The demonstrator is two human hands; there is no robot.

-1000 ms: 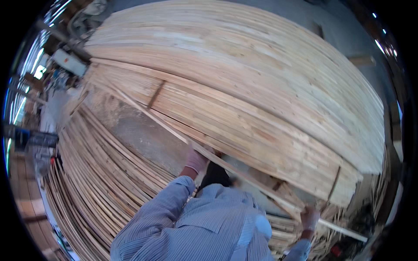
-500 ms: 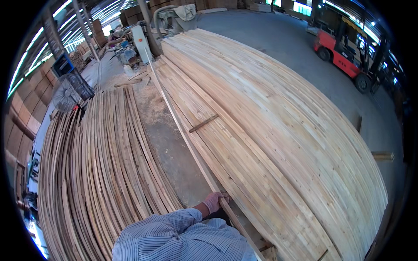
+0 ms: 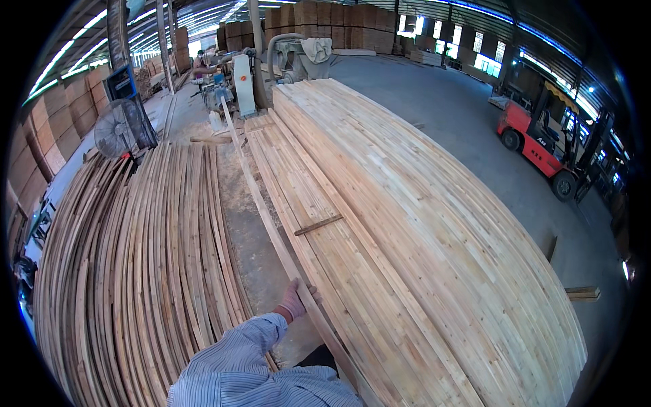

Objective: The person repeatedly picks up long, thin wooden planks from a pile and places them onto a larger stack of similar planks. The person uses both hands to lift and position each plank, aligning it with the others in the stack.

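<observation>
My left hand, in a pinkish work glove, is closed around a long, thin wooden strip. The strip slants from beside my body at the lower edge up to the far left. Its far end lies close to a machine with a white upright panel; whether they touch I cannot tell. Just to the right of the strip is a low layer of pale boards, with a short brown stick lying across it. My right hand is out of view.
A higher, wide stack of pale boards fills the right. Rough strips lie piled at the left, with a sawdust-strewn floor gap between. A standing fan is at the far left. A red forklift stands far right.
My left hand has moved forward and left with the strip in its grip. The strip's far end has shifted to the left of the white panel. My view has tilted up.
</observation>
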